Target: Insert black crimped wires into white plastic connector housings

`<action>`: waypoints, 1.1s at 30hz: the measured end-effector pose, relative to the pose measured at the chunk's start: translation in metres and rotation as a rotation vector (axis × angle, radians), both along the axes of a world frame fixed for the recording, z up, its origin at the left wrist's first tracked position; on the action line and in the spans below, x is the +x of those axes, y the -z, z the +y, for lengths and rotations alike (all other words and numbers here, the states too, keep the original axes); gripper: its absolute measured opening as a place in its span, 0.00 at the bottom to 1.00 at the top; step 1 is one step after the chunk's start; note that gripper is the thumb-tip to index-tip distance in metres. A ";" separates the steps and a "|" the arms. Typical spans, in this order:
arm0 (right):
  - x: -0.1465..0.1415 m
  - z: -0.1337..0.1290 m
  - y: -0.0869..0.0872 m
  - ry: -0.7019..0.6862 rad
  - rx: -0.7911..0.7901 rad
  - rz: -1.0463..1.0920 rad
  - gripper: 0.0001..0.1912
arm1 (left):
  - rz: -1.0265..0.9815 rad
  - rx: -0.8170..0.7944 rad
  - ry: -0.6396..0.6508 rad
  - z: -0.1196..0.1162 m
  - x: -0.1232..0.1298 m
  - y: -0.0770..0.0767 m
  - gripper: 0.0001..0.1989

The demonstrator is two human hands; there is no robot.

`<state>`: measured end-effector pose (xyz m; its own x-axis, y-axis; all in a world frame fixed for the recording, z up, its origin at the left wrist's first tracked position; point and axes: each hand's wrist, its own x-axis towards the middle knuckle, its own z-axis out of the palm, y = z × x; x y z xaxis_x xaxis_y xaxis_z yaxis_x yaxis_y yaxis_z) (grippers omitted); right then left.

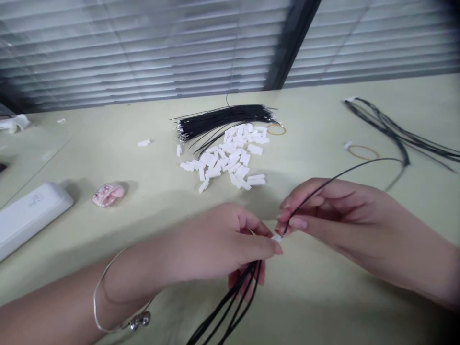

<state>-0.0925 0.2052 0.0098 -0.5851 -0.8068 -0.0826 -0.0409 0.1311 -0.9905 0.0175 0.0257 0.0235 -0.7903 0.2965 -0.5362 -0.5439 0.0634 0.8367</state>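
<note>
My left hand [230, 244] is closed on a small white connector [276, 237], pinched between thumb and index finger. Several black wires [237, 299] run down from beneath that hand's fingers. My right hand [341, 225] pinches a single black wire [334, 178] close to its metal tip, which is at the connector's right end; whether the tip is inside cannot be made out. The wire arcs up and to the right. Beyond the hands lie a pile of white connectors [230, 160] and a bundle of black wires [226, 119].
A wired bundle [388, 127] and a rubber band [363, 152] lie at the right. Another rubber band [276, 129] is beside the pile. At the left are a white case [34, 215] and a pink object [108, 195]. Window blinds [143, 48] stand behind the table [154, 177].
</note>
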 end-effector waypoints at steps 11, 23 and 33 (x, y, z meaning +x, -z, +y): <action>0.001 -0.002 -0.004 0.027 -0.012 0.120 0.11 | -0.043 -0.070 -0.015 0.003 0.001 -0.003 0.14; 0.003 0.003 -0.006 0.028 0.073 0.162 0.14 | -0.012 -0.185 -0.015 0.003 0.003 -0.004 0.13; 0.009 0.000 -0.008 0.049 0.031 0.283 0.16 | 0.016 -0.218 -0.003 0.003 0.003 -0.005 0.12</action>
